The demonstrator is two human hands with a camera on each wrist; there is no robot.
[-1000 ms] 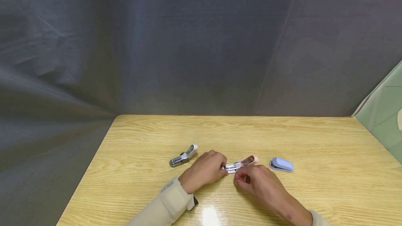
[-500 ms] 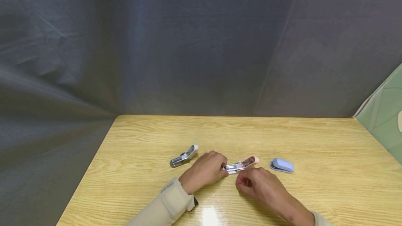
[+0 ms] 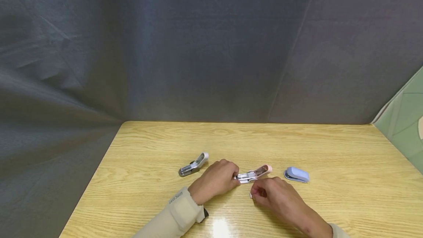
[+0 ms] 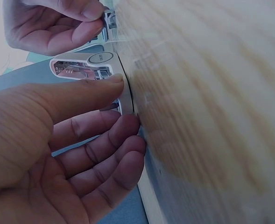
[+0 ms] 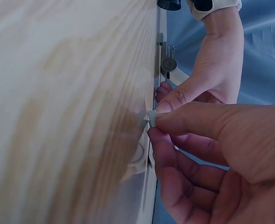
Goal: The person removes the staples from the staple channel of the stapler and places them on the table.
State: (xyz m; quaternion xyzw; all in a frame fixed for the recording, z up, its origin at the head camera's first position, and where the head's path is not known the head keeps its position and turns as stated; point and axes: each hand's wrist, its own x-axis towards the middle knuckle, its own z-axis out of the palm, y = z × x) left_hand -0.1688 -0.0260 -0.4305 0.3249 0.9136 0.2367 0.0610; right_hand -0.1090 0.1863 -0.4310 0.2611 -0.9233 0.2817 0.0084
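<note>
In the head view my left hand (image 3: 216, 180) holds the front end of an opened stapler (image 3: 246, 177), white at the base with a pink top tilted up. The left wrist view shows that thumb pressing on the stapler (image 4: 101, 58) with the fingers beside its base. My right hand (image 3: 275, 194) is just below and right of this stapler, apart from it. Between its thumb and index finger it pinches a small silvery strip of staples (image 5: 151, 118), seen best in the right wrist view; part of the strip is hidden by the fingertips.
A second opened stapler (image 3: 193, 165), grey with a white top, lies left of my left hand. To the right lies a closed blue stapler (image 3: 296, 174). The wooden table (image 3: 158, 139) ends at a dark curtain (image 3: 211, 54) behind.
My right hand has drawn back slightly down and right from the stapler, and a small pale piece now shows at its fingertips. My left hand has stayed in place.
</note>
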